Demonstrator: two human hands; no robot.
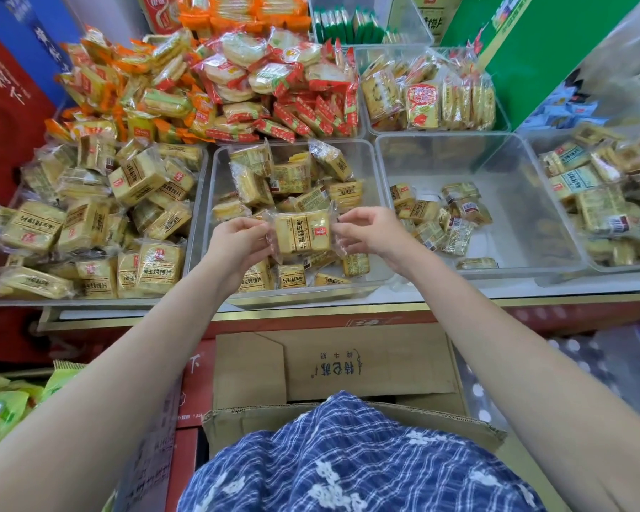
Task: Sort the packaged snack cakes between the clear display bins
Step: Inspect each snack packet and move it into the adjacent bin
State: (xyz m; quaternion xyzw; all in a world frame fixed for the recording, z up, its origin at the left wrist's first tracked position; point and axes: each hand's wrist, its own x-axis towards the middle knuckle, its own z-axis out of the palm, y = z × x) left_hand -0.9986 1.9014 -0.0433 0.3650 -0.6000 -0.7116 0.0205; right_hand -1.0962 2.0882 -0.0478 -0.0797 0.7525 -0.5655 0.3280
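Both hands pinch one yellow snack cake by its wrapper ends, left hand and right hand, above the middle bin. Its print is blurred, and it hides the packs beneath.

Head-worn camera looks forward and down, close over the clear bins.

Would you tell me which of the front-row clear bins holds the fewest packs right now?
The second bin from the right: only a small cluster of packs lies at its left side, with much bare floor showing, while its neighbours are far fuller.
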